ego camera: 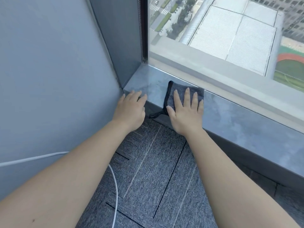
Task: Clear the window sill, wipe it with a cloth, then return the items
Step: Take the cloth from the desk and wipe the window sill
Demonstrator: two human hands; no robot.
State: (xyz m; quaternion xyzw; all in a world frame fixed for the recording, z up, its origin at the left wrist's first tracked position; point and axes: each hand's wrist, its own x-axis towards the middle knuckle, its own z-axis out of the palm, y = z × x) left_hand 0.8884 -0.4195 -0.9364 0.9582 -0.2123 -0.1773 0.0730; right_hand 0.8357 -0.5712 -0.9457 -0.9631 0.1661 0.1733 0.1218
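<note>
A grey marbled window sill runs from the left corner toward the lower right, under a large window pane. A dark grey cloth with a black edge and hanging loop lies flat on the sill near its left end. My right hand presses flat on the cloth, fingers spread. My left hand rests flat on the sill's front edge at the left corner, holding nothing. No other items are on the visible sill.
A grey wall and a darker window reveal close the left side. Grey carpet tiles cover the floor below the sill. A white cable trails over the carpet at the lower left.
</note>
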